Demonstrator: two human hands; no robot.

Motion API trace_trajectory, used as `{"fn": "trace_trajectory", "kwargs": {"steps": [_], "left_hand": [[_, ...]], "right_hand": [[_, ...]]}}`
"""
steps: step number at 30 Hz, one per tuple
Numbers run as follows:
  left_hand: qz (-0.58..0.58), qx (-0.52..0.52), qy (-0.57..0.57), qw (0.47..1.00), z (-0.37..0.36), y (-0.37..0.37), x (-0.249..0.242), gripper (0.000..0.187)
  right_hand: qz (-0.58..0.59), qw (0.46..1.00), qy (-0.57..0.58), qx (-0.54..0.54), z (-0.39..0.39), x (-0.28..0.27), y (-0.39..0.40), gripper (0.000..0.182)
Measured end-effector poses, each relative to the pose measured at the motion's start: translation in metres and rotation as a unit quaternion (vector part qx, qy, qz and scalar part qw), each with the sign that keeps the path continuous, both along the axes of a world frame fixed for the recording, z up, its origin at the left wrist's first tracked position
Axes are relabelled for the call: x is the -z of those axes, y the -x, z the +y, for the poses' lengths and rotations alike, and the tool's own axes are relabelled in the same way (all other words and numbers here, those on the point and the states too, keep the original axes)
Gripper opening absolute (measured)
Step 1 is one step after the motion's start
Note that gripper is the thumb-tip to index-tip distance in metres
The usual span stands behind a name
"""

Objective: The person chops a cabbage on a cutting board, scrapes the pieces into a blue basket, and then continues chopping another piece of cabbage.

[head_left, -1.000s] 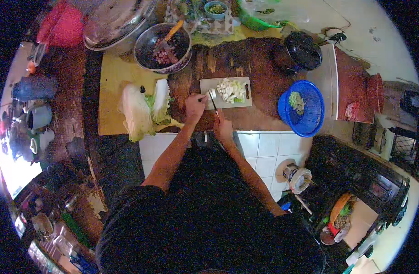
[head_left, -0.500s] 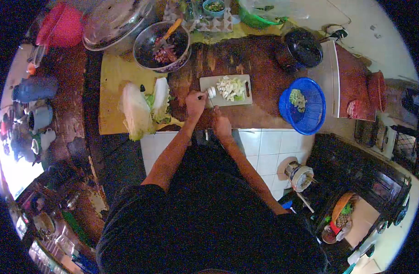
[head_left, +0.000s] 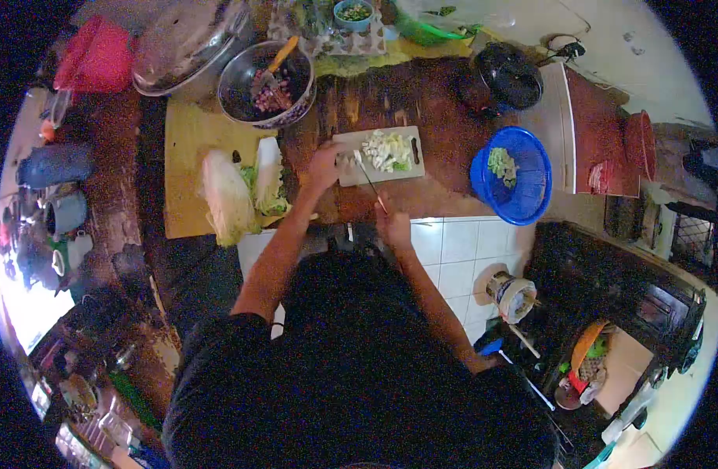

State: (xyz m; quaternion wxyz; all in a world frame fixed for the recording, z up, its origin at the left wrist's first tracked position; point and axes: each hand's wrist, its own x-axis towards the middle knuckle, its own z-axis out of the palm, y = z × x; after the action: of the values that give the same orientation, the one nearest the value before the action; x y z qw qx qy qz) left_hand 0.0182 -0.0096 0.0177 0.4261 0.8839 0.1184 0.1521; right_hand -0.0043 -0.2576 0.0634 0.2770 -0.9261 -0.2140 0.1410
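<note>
In my right hand [head_left: 393,227] is a knife [head_left: 368,178], its blade reaching up over the front of the white cutting board [head_left: 375,179]. Chopped pale cabbage [head_left: 390,150] is heaped on the board, and a small white piece lies at the knife tip. My left hand [head_left: 323,164] is at the board's left edge, blurred, so I cannot make out how its fingers are set. To its left, a whole napa cabbage [head_left: 224,187] and a cut cabbage piece [head_left: 268,176] rest on the yellowish surface.
A glass bowl [head_left: 300,109] with reddish food and a wooden-handled utensil stands behind on the left. On the right is a blue basket [head_left: 535,184] holding green pieces. A dark pot [head_left: 511,78] sits at the back right, and an egg tray [head_left: 367,43] at the back.
My left hand has moved left, away from the white piece on the board. My right hand has shifted slightly lower and right, so more of the blade shows. The view has shifted a little.
</note>
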Motion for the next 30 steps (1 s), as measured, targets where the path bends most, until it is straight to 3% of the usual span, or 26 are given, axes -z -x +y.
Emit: {"fn": "trace_trajectory", "kwargs": {"steps": [3, 6, 9, 12, 15, 18, 21, 24, 30], "left_hand": [[-0.024, 0.136, -0.011, 0.990, 0.015, -0.017, 0.001, 0.038], [0.147, 0.185, -0.012, 0.972, 0.021, -0.030, 0.008, 0.046], [0.209, 0.213, -0.043, 0.954, 0.022, -0.030, -0.010, 0.056], [0.165, 0.185, -0.009, 0.969, 0.019, -0.022, -0.019, 0.058], [0.156, 0.171, 0.013, 0.973, 0.016, -0.025, -0.020, 0.059], [0.114, 0.215, 0.014, 0.970, 0.022, -0.028, -0.017, 0.059], [0.124, 0.278, 0.015, 0.952, 0.020, -0.030, -0.014, 0.053], [0.107, 0.274, 0.010, 0.956, 0.016, -0.025, 0.001, 0.043], [0.039, 0.253, 0.052, 0.965, 0.011, -0.030, 0.008, 0.027]], "right_hand": [[0.002, 1.000, 0.000, 0.016, -0.007, 0.004, -0.002, 0.029], [0.057, 0.997, -0.044, 0.034, -0.008, 0.003, -0.003, 0.029], [0.017, 0.999, -0.031, 0.015, -0.003, 0.005, -0.006, 0.031], [0.048, 0.997, -0.051, 0.036, -0.002, 0.005, -0.003, 0.032], [-0.017, 0.999, -0.050, 0.004, -0.003, 0.004, -0.006, 0.034], [0.027, 0.999, 0.032, 0.011, -0.003, -0.002, -0.010, 0.033], [0.003, 0.996, -0.089, 0.027, -0.003, -0.006, -0.012, 0.033], [-0.018, 0.986, -0.162, 0.022, -0.007, -0.005, -0.015, 0.033], [0.128, 0.974, -0.157, 0.102, -0.014, -0.006, -0.013, 0.034]]}}
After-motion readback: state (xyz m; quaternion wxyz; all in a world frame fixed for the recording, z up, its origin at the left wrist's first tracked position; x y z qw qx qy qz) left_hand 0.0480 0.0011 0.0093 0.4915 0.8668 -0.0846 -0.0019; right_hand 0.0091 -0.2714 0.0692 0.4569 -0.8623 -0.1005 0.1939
